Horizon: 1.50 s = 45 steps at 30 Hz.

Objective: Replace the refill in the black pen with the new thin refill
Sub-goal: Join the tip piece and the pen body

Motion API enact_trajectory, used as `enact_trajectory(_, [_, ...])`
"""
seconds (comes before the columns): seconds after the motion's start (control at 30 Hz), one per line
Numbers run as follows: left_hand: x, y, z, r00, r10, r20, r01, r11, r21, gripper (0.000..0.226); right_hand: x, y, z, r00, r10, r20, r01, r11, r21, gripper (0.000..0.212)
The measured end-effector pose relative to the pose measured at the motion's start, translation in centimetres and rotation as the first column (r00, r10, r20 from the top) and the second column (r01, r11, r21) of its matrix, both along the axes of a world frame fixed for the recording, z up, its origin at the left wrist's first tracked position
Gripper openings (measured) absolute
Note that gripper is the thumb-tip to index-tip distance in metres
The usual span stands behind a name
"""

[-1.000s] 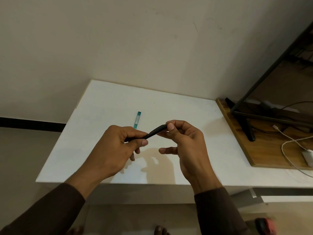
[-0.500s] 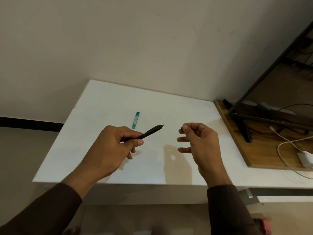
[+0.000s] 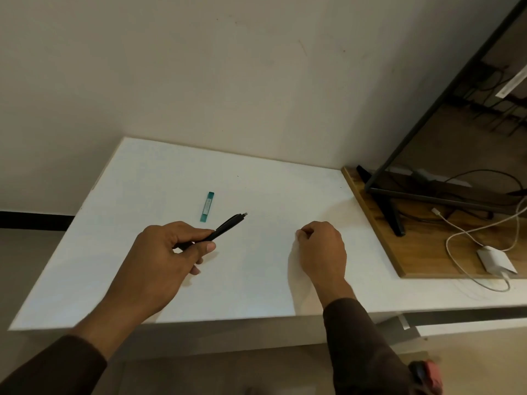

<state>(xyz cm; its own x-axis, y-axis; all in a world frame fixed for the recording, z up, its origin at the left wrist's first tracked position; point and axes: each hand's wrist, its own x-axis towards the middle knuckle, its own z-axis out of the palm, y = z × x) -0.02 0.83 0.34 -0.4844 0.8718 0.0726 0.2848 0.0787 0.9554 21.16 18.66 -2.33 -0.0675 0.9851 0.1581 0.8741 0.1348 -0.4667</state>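
My left hand (image 3: pixel 168 258) grips the black pen (image 3: pixel 228 225) by its rear half. The pen points up and to the right, and a short silver end sticks out of its front. A small teal refill pack (image 3: pixel 207 206) lies flat on the white table (image 3: pixel 137 178), just beyond the pen and to its left. My right hand (image 3: pixel 322 252) rests low on the table to the right, well apart from the pen. Its fingers are curled shut and pinched at the tips. The small dark tip piece pulled off the pen is hidden under them.
A wooden board (image 3: pixel 413 252) lies at the table's right end. It carries a black monitor stand (image 3: pixel 390 212), a white charger (image 3: pixel 496 259) and loose white cable (image 3: pixel 453 238). The wall runs behind the table. The table's front edge is close to me.
My right hand pulled a small dark piece off the pen's front, moved right and dropped to the table. The left hand kept the pen, its silver end now bare.
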Motion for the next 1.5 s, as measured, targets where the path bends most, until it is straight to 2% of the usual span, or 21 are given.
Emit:
enact_trajectory(0.17, [-0.1, 0.1, -0.2, 1.0, 0.02, -0.007, -0.02, 1.0, -0.009, 0.018, -0.4, -1.2, 1.6, 0.999, -0.027, -0.036, 0.026, 0.999, -0.027, 0.023])
enact_trajectory(0.23, [0.0, 0.1, 0.0, 1.0, 0.021, 0.003, -0.021, 1.0, -0.004, 0.018, -1.2, -2.6, 3.0, 0.985, 0.031, -0.167, -0.024, 0.999, 0.041, 0.024])
enact_trajectory(0.27, [0.0, 0.2, 0.1, 1.0, 0.019, 0.008, -0.019, 1.0, 0.001, 0.018, -1.8, -3.5, 3.8, 0.944, 0.095, -0.317, -0.08, 0.995, 0.062, 0.018])
enact_trajectory(0.33, [0.1, 0.1, 0.4, 1.0, 0.014, 0.016, -0.014, 1.0, 0.011, 0.019, -3.2, -5.5, 5.4, 0.742, 0.168, -0.649, -0.25, 0.967, -0.035, 0.015])
enact_trajectory(0.37, [0.1, 0.0, 0.5, 1.0, 0.013, 0.012, -0.013, 1.0, 0.015, 0.019, -3.8, -6.5, 6.0, 0.652, 0.156, -0.742, -0.337, 0.936, -0.099, 0.016])
enact_trajectory(0.43, [0.2, 0.0, 0.7, 1.0, 0.008, -0.003, -0.008, 1.0, 0.022, 0.019, -4.5, -7.5, 6.6, 0.555, 0.128, -0.822, -0.454, 0.875, -0.17, 0.018])
enact_trajectory(0.6, [0.2, -0.3, 1.1, 1.0, -0.01, -0.007, 0.01, 0.999, 0.04, 0.02, -4.6, -7.8, 6.8, 0.468, 0.06, -0.882, -0.5, 0.84, -0.208, 0.012])
enact_trajectory(1.0, [-0.1, -0.3, 1.4, 0.997, -0.012, -0.077, 0.014, 1.0, 0.026, 0.017, -4.9, -7.7, 7.0, 0.482, 0.097, -0.871, -0.496, 0.85, -0.179, 0.015])
enact_trajectory(1.2, [-0.4, -0.3, 1.5, 0.995, -0.002, -0.099, 0.005, 1.0, 0.029, 0.018, -4.5, -7.6, 7.7, 0.448, 0.069, -0.892, -0.497, 0.848, -0.184, 0.014])
enact_trajectory(1.37, [-0.5, -0.6, 1.3, 0.998, 0.001, -0.06, 0.0, 1.0, 0.026, 0.018, -3.9, -6.9, 7.2, 0.476, 0.08, -0.876, -0.492, 0.849, -0.19, 0.014])
enact_trajectory(1.43, [-0.5, -0.7, 1.2, 0.999, 0.0, -0.052, 0.002, 1.0, 0.029, 0.018, -2.9, -6.1, 7.0, 0.512, 0.091, -0.854, -0.453, 0.874, -0.178, 0.013])
enact_trajectory(1.5, [-0.6, -0.7, 1.1, 0.999, 0.005, -0.055, -0.003, 0.999, 0.036, 0.018, -1.5, -4.9, 6.2, 0.628, 0.104, -0.772, -0.353, 0.921, -0.163, 0.012])
